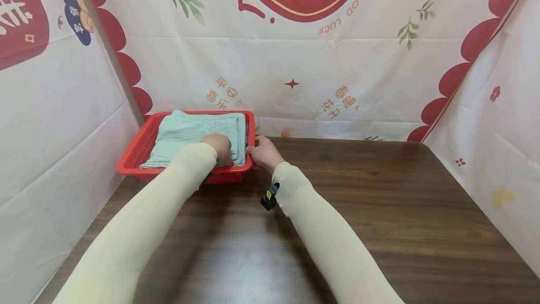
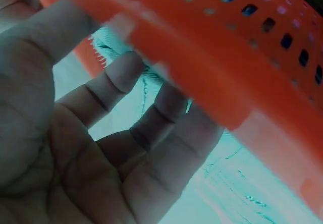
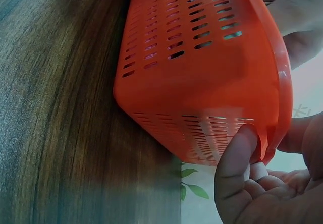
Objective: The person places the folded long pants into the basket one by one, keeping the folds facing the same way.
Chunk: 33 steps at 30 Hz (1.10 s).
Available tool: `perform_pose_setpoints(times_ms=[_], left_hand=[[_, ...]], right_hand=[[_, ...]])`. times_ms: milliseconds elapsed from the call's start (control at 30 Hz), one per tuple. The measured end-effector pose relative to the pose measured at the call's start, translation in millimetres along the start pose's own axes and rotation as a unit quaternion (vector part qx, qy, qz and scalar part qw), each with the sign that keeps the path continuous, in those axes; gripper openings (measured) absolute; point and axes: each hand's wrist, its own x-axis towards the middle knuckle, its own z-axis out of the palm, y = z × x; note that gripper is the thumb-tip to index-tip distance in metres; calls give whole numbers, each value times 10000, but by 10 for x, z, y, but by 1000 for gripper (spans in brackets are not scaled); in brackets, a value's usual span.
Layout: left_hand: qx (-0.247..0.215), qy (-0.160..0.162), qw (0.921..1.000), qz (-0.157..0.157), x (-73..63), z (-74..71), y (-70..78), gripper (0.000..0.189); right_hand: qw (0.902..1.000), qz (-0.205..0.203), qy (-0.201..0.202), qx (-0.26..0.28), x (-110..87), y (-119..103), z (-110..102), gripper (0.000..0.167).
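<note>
A red plastic basket [image 1: 134, 156] with slotted walls stands at the table's back left. On top inside lies a folded pale teal garment [image 1: 181, 130] with stitched seams. My left hand [image 1: 219, 147] reaches over the near rim. In the left wrist view its slightly bent fingers [image 2: 123, 72] dip behind the rim beside the garment; the tips are partly hidden. My right hand [image 1: 264, 153] grips the basket's near right corner, with a digit [image 3: 236, 158] against the outer wall and others over the rim.
Dark blue and pink items show through the basket's slots [image 3: 176, 55], beneath the garment. A brown wood-grain table [image 1: 358, 201] extends to the right. Printed white cloth walls [image 1: 291, 60] rise at the back and both sides. A black device [image 1: 269, 196] is strapped to the right wrist.
</note>
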Motion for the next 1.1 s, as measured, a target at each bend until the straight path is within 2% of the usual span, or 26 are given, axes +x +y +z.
perform_pose_setpoints(times_ms=[267, 533, 633, 800, 867, 967, 1100], left_hand=[[387, -123, 9991, -106, 0, 40, 69, 35], [179, -276, 9989, -326, 87, 110, 8, 43], [113, -226, 9989, -399, 99, 130, 38, 45], [197, -86, 9992, -349, 96, 150, 90, 37], [258, -87, 9994, -234, 92, 139, 95, 34], [181, -256, 9995, -90, 66, 89, 70, 35], [-65, -642, 9976, -270, 65, -55, 10, 44]], right_hand=[[9999, -50, -4, -138, -13, -6, 9, 42], [9998, -153, 8, -120, -48, -2, 23, 41], [9999, -102, 20, -111, -35, 10, 19, 41], [9999, -99, 18, -52, -27, 16, 8, 43], [9999, -99, 46, -34, -29, 18, -5, 42], [9999, -105, 61, -100, -36, 19, -16, 41], [9997, -172, 61, -159, -62, 7, -15, 40]])
